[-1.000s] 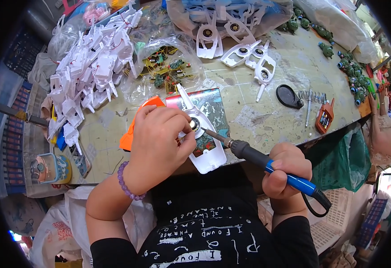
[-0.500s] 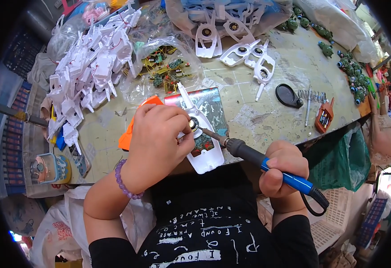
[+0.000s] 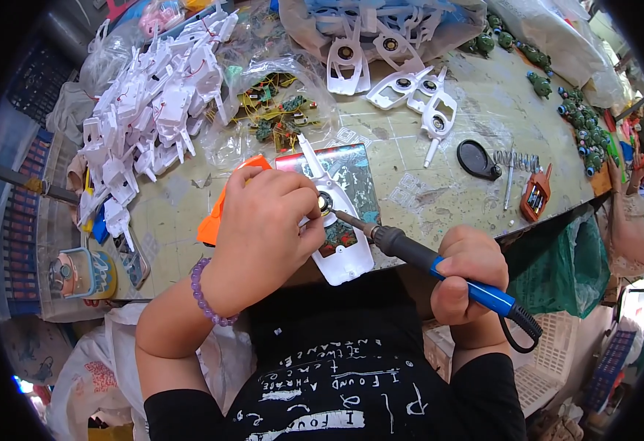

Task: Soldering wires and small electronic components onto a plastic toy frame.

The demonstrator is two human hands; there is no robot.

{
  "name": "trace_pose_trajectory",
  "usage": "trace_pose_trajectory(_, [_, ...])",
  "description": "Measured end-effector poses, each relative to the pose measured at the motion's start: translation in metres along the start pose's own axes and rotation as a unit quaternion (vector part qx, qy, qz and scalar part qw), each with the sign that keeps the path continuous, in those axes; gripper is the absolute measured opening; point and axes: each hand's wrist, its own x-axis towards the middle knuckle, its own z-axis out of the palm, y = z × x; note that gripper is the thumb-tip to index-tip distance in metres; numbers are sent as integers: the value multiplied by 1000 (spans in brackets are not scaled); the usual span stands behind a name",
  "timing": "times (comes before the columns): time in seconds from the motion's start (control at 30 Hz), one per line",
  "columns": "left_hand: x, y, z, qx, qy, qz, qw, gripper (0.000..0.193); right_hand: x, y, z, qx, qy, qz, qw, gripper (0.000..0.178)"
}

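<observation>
My right hand (image 3: 469, 275) grips a soldering iron (image 3: 410, 250) by its blue handle. The iron's tip meets the edge of a small round black speaker (image 3: 325, 203) set in a white plastic shell (image 3: 345, 264). Over the shell's left side, my left hand (image 3: 267, 235) has thumb and forefinger pinched together beside the speaker; what they hold is too small or hidden to make out. Under the shell lies a dark, shiny flat box (image 3: 355, 176) with a red edge. An orange plastic piece (image 3: 209, 229) is partly covered by my left hand.
White shells with red wires (image 3: 164, 95) are heaped at left, beside a clear bag of wired circuit boards (image 3: 285, 110). More speaker shells (image 3: 436, 121) lie at the back. A round black lid (image 3: 478, 159), spring iron stand (image 3: 514, 159) and orange tool (image 3: 535, 195) sit at right.
The view has shifted very slightly. Both hands, the soldering iron and the shell keep nearly the same places, with the tip still at the speaker.
</observation>
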Motion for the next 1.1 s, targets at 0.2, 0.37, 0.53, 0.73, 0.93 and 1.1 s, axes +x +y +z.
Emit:
trace_pose_trajectory(0.2, [-1, -1, 2, 0, 4, -1, 1000, 10, 8, -1, -11, 29, -65, 10, 997, 13])
trace_pose_trajectory(0.37, [0, 0, 1, -6, 9, 1, 1000, 10, 12, 2, -12, 36, -63, 5, 997, 13])
trace_pose_trajectory(0.53, [-4, 0, 0, -2, 3, -4, 1000, 9, 1, 6, -6, 40, -28, 2, 999, 13])
trace_pose_trajectory(0.73, [-4, 0, -1, -2, 9, 2, 1000, 10, -17, 8, -11, 39, 95, -24, 994, 18])
trace_pose_trajectory(0.93, [2, 1, 2, -11, -3, 2, 1000, 7, -32, 11, -30, -53, 225, -37, 972, 24])
trace_pose_trajectory(1.1, [-3, 2, -1, -21, -6, -11, 1000, 8, -24, 13, -123, -191, 431, 26, 881, 13])
